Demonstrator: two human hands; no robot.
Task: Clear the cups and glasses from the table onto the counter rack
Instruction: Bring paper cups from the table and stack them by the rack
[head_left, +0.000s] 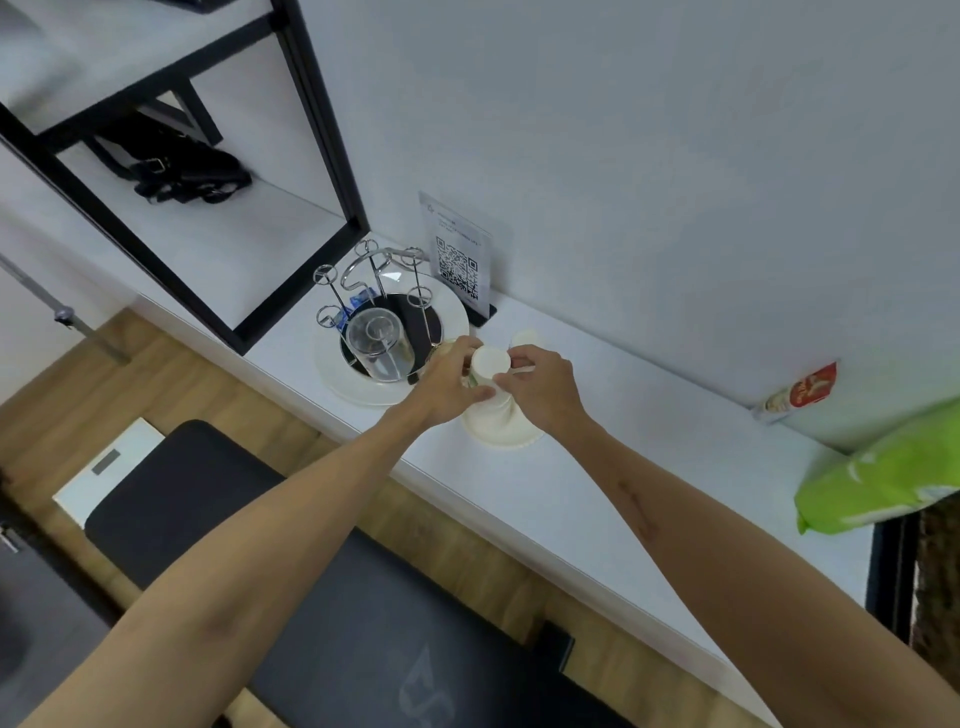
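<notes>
Both hands (498, 384) pinching an upturned white paper cup (491, 371) beside the wire rack (374, 291).

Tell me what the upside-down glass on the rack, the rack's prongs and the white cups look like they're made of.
Glass: clear glass or hard plastic; see-through, can't tell which.
Rack prongs: thin shiny metal wire, chrome-like glints.
White cups: matte white, probably paper; opaque, stacked upside down, held by both hands.

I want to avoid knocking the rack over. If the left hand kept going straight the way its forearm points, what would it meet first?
Probably the rack's white tray, then the upturned clear glass on it. The left hand holds the paper cups; depth is unclear.
</notes>
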